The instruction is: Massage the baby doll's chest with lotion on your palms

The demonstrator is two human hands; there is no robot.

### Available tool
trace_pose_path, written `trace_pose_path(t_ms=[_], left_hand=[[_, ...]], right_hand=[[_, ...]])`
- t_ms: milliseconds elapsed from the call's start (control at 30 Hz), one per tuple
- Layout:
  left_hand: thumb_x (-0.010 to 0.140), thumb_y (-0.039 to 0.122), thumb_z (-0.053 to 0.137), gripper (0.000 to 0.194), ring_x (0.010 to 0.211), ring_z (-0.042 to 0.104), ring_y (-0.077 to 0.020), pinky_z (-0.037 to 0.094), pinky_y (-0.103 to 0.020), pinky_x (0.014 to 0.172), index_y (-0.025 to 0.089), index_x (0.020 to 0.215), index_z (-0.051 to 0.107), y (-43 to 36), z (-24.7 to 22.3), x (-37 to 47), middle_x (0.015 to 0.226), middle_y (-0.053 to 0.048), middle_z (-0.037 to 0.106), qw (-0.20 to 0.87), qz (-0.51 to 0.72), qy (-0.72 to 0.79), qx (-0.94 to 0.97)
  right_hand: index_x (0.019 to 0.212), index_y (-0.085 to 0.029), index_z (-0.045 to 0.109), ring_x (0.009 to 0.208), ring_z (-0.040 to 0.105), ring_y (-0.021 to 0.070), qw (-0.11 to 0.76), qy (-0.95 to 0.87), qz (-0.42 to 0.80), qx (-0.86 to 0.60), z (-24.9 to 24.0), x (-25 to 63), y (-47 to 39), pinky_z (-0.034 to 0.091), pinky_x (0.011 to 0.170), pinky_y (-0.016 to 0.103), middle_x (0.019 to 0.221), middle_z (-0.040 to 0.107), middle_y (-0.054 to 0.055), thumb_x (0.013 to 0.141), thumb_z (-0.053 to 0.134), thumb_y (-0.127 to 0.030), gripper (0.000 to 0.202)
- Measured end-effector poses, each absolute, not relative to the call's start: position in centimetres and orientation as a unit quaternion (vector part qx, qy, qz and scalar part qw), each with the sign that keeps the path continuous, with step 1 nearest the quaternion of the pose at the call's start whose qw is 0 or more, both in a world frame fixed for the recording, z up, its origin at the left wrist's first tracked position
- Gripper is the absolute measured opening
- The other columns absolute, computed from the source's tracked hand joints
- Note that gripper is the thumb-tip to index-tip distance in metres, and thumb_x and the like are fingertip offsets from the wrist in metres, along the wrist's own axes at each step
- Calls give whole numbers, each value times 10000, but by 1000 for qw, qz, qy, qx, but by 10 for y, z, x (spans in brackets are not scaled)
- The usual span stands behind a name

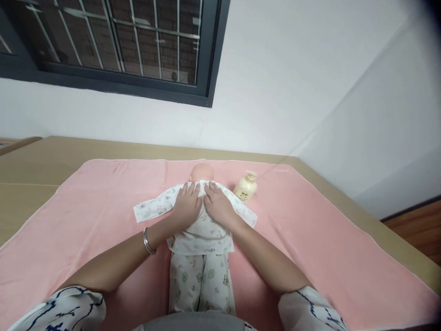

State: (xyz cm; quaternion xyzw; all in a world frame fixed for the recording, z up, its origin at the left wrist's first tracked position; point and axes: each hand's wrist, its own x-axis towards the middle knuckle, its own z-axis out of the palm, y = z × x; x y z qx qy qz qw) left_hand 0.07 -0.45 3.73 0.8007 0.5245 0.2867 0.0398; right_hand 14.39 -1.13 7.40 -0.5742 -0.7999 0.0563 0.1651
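A baby doll (203,239) lies stretched out on a pink cloth (296,220), its bald head (202,172) pointing away from me. It wears a white printed long-sleeved top and matching trousers (201,280). Both its sleeves spread out to the sides. My left hand (188,204) rests flat on the left part of the doll's upper body, fingers extended. Mirroring it, my right hand (218,204) lies flat on the right part, the thumbs close together along the middle. Neither hand grips anything. The doll's face does not show.
A pale yellow pump bottle (245,186) lies tilted beside the doll's right-hand sleeve. The pink cloth covers a wooden surface (103,148) that meets a white wall (262,92). A dark-framed barred window (206,55) is above.
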Motion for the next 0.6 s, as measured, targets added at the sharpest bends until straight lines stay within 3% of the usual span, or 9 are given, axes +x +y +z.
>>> trace_pose_path(t_ms=[133,267,433,600], left_hand=[[932,277,337,487,1428,242,-358,283,-571,1123,116,1377,448,-17,35,6,1478,-159,406,22,301,507,807],[929,269,328,501,1434,239,-343,267,-570,1140,112,1391,436,-3,40,-3,1499,-144,382,94,286,511,805],[960,286,263,493,1449,236,-274,224,-550,1170,164,1413,416,12,41,-11,1517,-105,366,164,304,511,787],[953,278,287,495,1454,204,-300,224,-557,1166,170,1420,406,-5,34,0,1524,-98,354,107,316,516,789]], right_hand=[[1435,22,344,1428,244,271,189,-772,60,-604,66,147,7,200,1178,425,1497,332,216,986,288,-278,543],[1425,49,348,1434,225,282,180,-786,36,-591,63,136,-18,197,1181,438,1496,320,234,971,286,-237,540],[1417,-20,407,1441,211,258,176,-821,43,-541,69,132,-39,234,1174,422,1498,348,186,958,321,-230,512],[1406,-53,426,1407,298,262,193,-799,65,-565,69,152,5,230,1163,439,1476,390,177,1004,279,-299,494]])
